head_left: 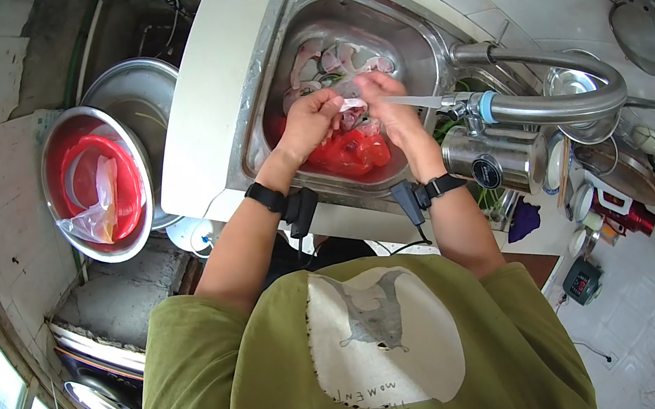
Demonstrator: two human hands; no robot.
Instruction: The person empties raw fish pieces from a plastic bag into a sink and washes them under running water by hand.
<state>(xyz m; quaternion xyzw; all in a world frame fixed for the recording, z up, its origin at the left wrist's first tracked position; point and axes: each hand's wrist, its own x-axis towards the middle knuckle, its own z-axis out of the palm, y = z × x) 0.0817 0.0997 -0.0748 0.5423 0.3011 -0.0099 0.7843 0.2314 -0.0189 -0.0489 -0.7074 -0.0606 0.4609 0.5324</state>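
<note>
Over the metal sink (417, 57), my left hand (312, 126) has its fingers closed on one end of a small whitish piece (351, 103). My right hand (387, 106) is at the other side of that piece, under the stream from the faucet (467, 103); its fingers are smeared, so its grip is unclear. Several pale, pinkish pieces (306, 59) lie in the sink beyond my hands. A red plastic bag (349, 154) lies in the near part of the sink, below my hands.
A white counter (195, 96) borders the sink on the left, with a metal basin (146, 210) holding a red bowl beyond it. The curved faucet pipe (581, 103) and a metal canister (504, 160) stand close on the right. A strainer (644, 35) hangs at the upper right.
</note>
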